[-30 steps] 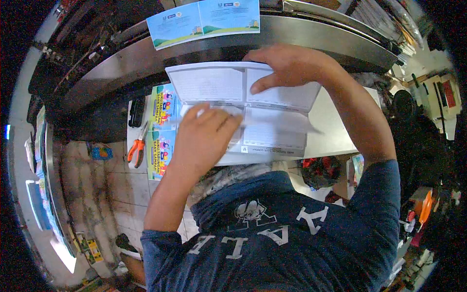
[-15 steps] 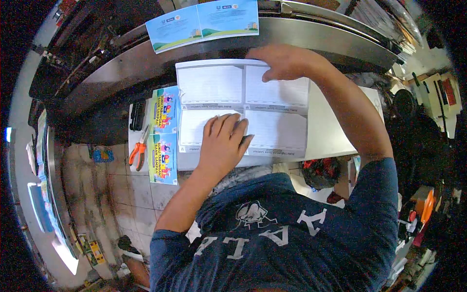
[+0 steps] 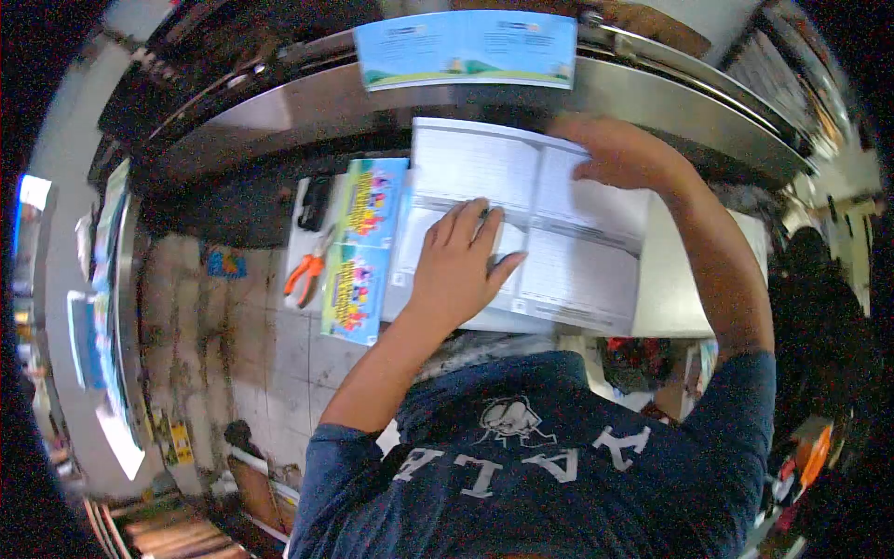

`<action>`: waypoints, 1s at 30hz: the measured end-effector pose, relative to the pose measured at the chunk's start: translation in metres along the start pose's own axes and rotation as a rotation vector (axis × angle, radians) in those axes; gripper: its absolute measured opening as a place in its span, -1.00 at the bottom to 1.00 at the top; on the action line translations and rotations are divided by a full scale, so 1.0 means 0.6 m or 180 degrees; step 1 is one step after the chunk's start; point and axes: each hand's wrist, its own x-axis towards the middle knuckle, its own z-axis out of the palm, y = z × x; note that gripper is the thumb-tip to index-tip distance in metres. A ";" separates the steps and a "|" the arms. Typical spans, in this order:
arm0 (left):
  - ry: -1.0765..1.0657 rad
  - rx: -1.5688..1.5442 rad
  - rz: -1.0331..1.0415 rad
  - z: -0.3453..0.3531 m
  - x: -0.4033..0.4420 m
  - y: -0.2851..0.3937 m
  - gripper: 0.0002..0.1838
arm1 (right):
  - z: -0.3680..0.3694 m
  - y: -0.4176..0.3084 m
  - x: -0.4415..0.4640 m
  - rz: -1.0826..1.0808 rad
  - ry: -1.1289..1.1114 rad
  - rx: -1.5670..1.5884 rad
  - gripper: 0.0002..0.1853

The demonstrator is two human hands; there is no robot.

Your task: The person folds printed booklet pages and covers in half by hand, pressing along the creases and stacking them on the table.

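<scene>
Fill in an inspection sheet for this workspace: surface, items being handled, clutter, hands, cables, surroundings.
Surface: white table, partly covered.
Job's things: form pages with four printed panels; colourful cover sheet to their left.
Clutter: orange-handled pliers and a black object, too unclear to identify, left of the cover sheet.
Hands: left hand lies on the form pages, fingers slightly spread; right hand is at their far right part, grip blurred.
Cables: nothing seen.
Surroundings: metal band beyond the table, blue printed sheet overlapping it in view; tiled floor at left.
</scene>
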 end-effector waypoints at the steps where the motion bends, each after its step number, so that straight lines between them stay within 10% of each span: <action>1: 0.0024 0.0065 -0.0070 -0.006 -0.001 -0.012 -0.34 | -0.012 -0.015 -0.003 0.0137 -0.0143 0.0092 -0.46; 19: 0.0681 0.0387 -0.1513 -0.050 0.053 -0.110 -0.43 | -0.020 -0.028 -0.010 0.0209 0.0037 0.0145 -0.50; 30: -0.0135 -0.2235 -0.1660 -0.066 0.073 -0.188 -0.64 | -0.024 -0.043 -0.012 0.0559 0.0065 0.0367 -0.49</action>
